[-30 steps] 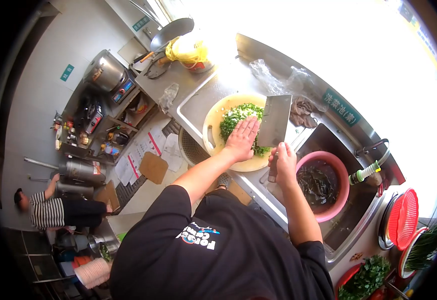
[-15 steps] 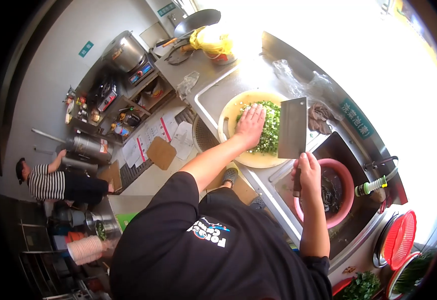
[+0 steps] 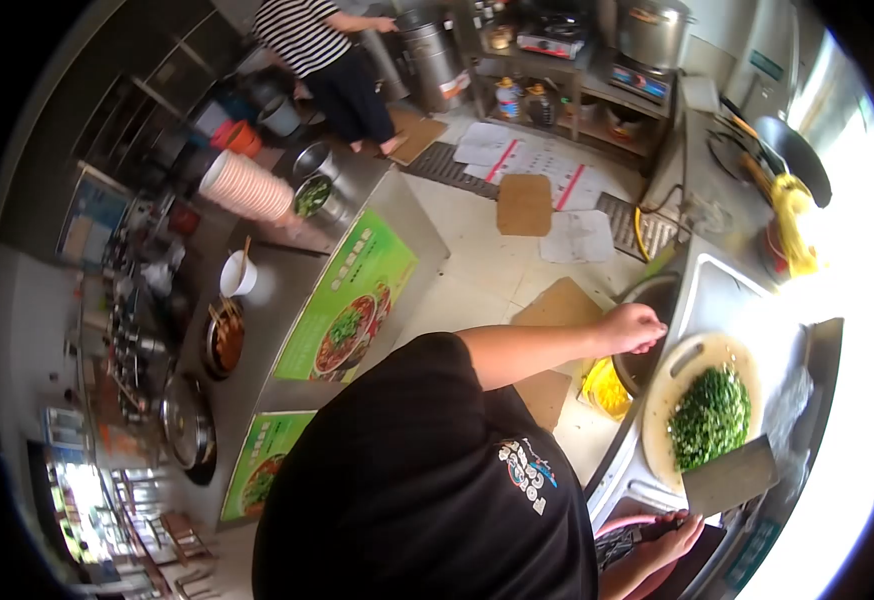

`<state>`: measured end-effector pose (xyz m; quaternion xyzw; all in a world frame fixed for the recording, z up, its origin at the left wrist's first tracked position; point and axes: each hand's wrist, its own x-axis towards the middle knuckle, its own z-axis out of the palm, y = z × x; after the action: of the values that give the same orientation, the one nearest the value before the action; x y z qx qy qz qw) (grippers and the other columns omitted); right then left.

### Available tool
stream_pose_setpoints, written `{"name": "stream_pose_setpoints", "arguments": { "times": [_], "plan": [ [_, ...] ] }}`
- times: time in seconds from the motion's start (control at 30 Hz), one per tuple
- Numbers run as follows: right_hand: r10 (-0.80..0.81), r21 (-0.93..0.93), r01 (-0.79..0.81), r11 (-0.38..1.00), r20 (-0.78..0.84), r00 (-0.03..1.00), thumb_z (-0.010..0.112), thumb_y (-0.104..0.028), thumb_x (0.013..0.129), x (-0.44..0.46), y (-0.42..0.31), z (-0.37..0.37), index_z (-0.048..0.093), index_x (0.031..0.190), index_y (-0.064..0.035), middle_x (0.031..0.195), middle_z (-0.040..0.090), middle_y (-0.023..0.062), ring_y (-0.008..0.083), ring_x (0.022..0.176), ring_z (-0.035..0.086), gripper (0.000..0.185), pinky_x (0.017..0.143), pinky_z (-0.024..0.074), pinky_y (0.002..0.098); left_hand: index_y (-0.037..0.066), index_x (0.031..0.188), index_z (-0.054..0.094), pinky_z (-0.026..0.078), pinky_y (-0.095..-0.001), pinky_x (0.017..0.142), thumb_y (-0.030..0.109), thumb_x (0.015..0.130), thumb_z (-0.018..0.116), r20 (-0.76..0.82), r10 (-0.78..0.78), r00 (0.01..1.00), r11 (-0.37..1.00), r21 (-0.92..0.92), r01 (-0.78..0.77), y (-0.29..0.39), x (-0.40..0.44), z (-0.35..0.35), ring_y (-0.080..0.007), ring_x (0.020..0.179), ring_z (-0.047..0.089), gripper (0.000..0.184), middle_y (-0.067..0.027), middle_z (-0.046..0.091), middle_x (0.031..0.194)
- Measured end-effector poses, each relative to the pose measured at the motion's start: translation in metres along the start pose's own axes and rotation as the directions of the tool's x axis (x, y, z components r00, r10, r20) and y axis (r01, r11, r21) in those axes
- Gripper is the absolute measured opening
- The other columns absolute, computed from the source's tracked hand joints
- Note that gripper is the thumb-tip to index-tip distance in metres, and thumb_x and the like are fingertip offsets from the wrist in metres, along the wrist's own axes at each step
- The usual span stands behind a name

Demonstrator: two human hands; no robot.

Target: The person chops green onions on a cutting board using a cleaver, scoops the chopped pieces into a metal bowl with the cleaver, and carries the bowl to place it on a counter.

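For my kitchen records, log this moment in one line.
left hand: curled, off cutting board | right hand: gripping cleaver | chopped greens: heaped on cutting board

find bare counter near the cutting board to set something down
Barest is the silvery steel worktop between the round pale cutting board and the bunched yellow plastic bag. Crowded: the board, under a heap of chopped green leaves; its lower edge, where the right hand holds a rectangular steel cleaver; and beside it, crumpled clear plastic.
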<state>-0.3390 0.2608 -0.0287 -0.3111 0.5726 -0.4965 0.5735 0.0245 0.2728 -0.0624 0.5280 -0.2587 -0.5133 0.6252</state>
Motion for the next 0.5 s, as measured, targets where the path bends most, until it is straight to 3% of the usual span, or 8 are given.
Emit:
{"name": "stream_pose_setpoints", "arguments": {
  "times": [0.07,0.13,0.27,0.33,0.47,0.5],
  "plan": [
    [0.024,-0.048,-0.023,0.999,0.008,1.0,0.054,-0.022,0.099,-0.008,0.001,0.022,0.054,0.096,-0.009,0.073,0.05,-0.0018,0.0077,0.057,0.044,0.014,0.05,0.0376,0.0207,0.004,0.091,0.06,0.052,-0.0271,0.063,0.026,0.097,0.06,-0.192,-0.061,0.979,0.992,-0.118,0.039,0.006,-0.034,-0.084,-0.0123,0.068,0.06,0.022,-0.0047,0.063,0.079],
    [0.042,-0.098,-0.036,0.995,0.061,0.997,0.054,-0.024,0.1,-0.014,0.004,0.043,0.053,0.097,-0.0096,0.075,0.05,-0.0014,0.0085,0.059,0.047,0.014,0.051,0.0399,0.0213,0.008,0.087,0.059,0.054,-0.0297,0.065,0.029,0.094,0.063,-0.447,-0.12,0.886,0.968,-0.25,0.005,0.01,-0.077,-0.175,-0.0143,0.068,0.062,0.022,-0.0038,0.062,0.078],
    [-0.011,-0.143,0.019,0.99,0.062,0.998,0.055,-0.025,0.1,-0.014,0.022,0.092,0.051,0.108,-0.0088,0.08,0.051,0.0008,0.0103,0.063,0.049,0.018,0.054,0.0425,0.0229,0.01,0.08,0.056,0.053,-0.0322,0.058,0.02,0.091,0.06,-0.845,-0.172,0.506,0.918,-0.324,-0.228,0.026,-0.148,-0.361,-0.0148,0.064,0.059,0.015,-0.0022,0.059,0.073],
    [-0.022,-0.163,0.036,0.986,0.083,0.996,0.055,-0.025,0.1,-0.023,0.031,0.12,0.051,0.105,-0.0082,0.081,0.052,0.0007,0.0102,0.064,0.049,0.018,0.055,0.0426,0.023,0.009,0.085,0.057,0.054,-0.0339,0.063,0.023,0.093,0.06,-0.94,-0.162,0.299,0.93,-0.247,-0.273,0.056,-0.173,-0.438,-0.0156,0.069,0.06,0.016,-0.0027,0.06,0.079],
    [-0.073,-0.207,0.091,0.974,0.089,0.993,0.055,-0.027,0.1,-0.054,0.046,0.18,0.054,0.098,-0.0082,0.079,0.052,-0.0001,0.0098,0.063,0.049,0.019,0.055,0.0425,0.0222,0.005,0.098,0.057,0.055,-0.0394,0.084,0.038,0.099,0.056,-0.949,-0.221,0.227,0.819,-0.306,-0.485,0.088,-0.192,-0.599,-0.0215,0.086,0.062,0.033,-0.0067,0.063,0.091],
    [-0.08,-0.222,0.096,0.97,0.082,0.993,0.055,-0.027,0.1,-0.06,0.048,0.191,0.054,0.098,-0.0082,0.079,0.052,-0.0001,0.0098,0.063,0.049,0.019,0.055,0.0425,0.0222,0.005,0.098,0.057,0.055,-0.0394,0.084,0.038,0.099,0.056,-0.943,-0.237,0.232,0.817,-0.323,-0.478,0.093,-0.192,-0.632,-0.0215,0.086,0.062,0.033,-0.0067,0.063,0.091]
  ]
}}
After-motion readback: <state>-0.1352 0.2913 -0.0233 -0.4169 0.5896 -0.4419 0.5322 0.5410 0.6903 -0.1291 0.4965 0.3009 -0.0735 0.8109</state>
